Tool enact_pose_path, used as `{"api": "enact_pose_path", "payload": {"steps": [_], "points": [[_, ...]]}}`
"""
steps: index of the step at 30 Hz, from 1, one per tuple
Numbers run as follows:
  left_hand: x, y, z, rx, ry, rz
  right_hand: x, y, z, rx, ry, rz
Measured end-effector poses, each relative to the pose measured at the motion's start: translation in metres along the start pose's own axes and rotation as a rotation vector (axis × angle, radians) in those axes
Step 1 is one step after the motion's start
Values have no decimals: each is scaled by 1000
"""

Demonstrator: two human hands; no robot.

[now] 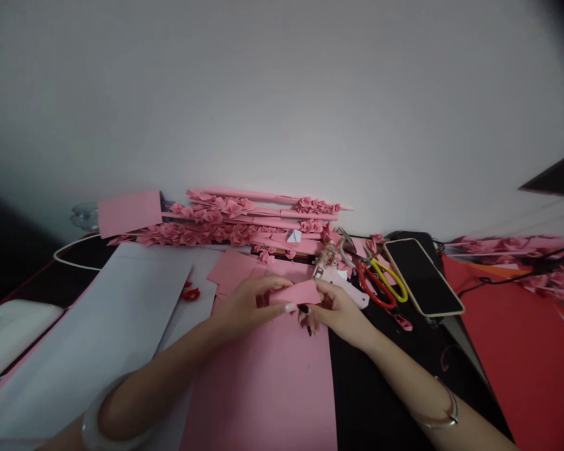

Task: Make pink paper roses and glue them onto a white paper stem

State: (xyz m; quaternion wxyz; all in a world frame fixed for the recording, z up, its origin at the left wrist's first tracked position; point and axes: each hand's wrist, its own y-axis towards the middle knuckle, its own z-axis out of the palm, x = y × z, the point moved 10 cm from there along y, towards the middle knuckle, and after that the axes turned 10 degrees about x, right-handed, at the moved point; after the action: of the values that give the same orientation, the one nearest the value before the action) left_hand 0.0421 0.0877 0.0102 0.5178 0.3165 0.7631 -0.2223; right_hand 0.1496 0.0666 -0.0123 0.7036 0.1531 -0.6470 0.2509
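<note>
A small folded piece of pink paper (295, 293) is held between both hands, above a large pink sheet (267, 388). My left hand (251, 304) grips its left end, thumb along the lower edge. On the other end is my right hand (336, 310), its thumb and fingers closed on the paper. Small pink paper squares (232, 269) lie just behind my left hand. A pale pink glue gun (343, 282) rests right behind my right hand.
Pink paper flower stems (207, 232) are piled along the wall. Red-handled pliers or scissors (375, 288), yellow-handled scissors (395, 282) and a phone (423, 277) lie to the right, beside red sheets (512, 338). White sheets (98, 326) and a white power bank (16, 335) are at left.
</note>
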Motion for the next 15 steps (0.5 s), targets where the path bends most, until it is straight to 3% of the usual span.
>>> {"api": "enact_pose_path", "payload": {"steps": [9,15], "points": [[21,0,1,-45,-185,-89,-1,1,-8,-43,46,-70],[25,3,-1,-47,-379,-104,-1,0,-13,-84,118,-98]]}}
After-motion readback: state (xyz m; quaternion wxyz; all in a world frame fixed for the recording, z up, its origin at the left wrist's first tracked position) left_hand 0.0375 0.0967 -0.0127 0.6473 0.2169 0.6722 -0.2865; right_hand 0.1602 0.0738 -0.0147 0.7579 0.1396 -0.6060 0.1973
